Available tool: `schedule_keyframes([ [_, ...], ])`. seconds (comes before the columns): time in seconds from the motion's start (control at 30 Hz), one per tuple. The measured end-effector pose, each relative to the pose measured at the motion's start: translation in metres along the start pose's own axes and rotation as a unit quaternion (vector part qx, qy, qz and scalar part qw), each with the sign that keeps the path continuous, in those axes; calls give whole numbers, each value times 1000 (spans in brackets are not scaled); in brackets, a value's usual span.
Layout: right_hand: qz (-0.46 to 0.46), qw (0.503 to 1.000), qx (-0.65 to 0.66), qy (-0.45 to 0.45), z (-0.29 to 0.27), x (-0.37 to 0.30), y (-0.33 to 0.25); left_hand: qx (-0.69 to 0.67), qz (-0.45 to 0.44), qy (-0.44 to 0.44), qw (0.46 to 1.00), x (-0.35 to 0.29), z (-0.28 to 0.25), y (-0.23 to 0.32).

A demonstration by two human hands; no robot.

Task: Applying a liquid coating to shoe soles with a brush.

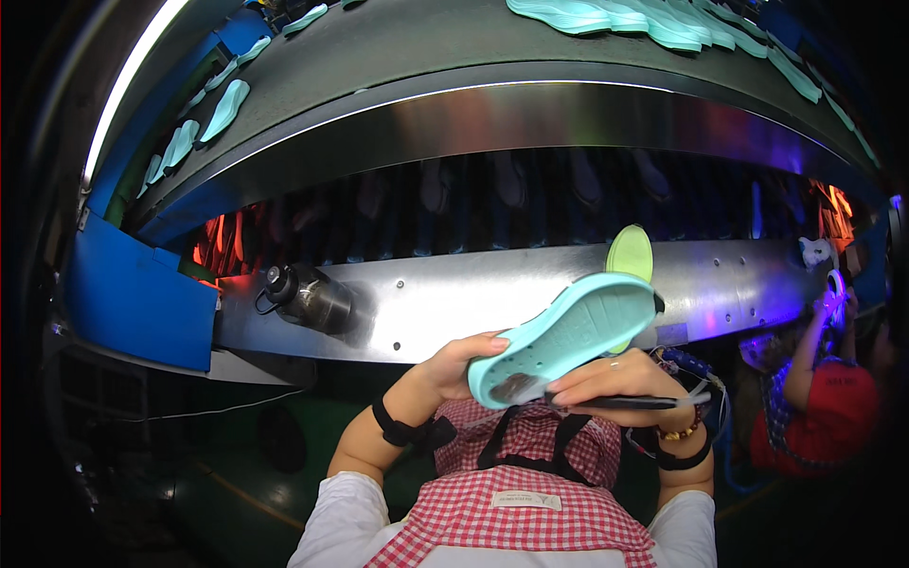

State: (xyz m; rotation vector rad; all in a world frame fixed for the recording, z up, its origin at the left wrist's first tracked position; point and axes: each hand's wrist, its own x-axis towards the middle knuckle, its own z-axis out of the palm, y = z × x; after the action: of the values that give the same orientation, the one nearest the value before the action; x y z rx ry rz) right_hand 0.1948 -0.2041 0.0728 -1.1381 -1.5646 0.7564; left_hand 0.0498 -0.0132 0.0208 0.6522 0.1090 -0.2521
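A light turquoise shoe sole [573, 327] is tilted above the metal ledge, its inner side facing up. My left hand [462, 367] grips it by the lower left end, thumb along the rim. In my right hand [620, 383] is a slim tool with a black handle [639, 402], its handle pointing right. The tool's pale tip is blurred and lies at the sole's lower end, beside a dark patch [516, 385] on the sole. Behind the sole stands a yellow-green sole-shaped piece [630, 254], partly covered by it.
A dark bottle [308, 298] lies at the left on the metal ledge [407, 275]. Beyond it, a dark conveyor belt [426, 43] carries several turquoise soles [625, 19]. Orange light glows at both ends of the slot below. To the right, another person in red [838, 407] works under violet light.
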Motion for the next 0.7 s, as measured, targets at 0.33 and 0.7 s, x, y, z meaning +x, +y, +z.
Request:
schedule_keyframes([
  [0.33,61,998,-24,-25,-13,-15,-3,171,-55,85,980,-9,12,15],
  [0.7,60,996,-33,63,-3,-33,-1,102,67,46,991,-32,-7,20],
])
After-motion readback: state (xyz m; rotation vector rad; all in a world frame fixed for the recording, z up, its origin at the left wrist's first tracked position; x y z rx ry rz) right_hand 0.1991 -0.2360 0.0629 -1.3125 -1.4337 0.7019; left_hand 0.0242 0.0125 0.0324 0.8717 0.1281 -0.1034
